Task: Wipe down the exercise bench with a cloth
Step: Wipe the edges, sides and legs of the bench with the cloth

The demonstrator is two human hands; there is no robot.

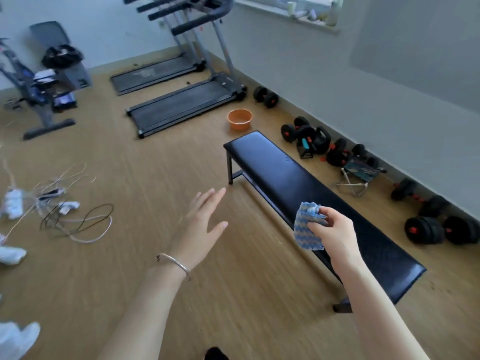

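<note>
Holding the cloth (307,226) bunched in pinched fingers, the right hand (335,229) hangs above the bench (285,175), likely ready to press down and wipe. The left hand (200,224) hovers left of the bench, fingers spread, holding nothing, probably for balance.

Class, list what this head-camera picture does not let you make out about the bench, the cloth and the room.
Head view:
1. bench: part of its top, hidden by the right hand and arm.
2. cloth: bunched in the grip; whether damp, unclear.
3. orange basin: any water inside, too small to tell.
4. windowsill items: blurred.
</note>
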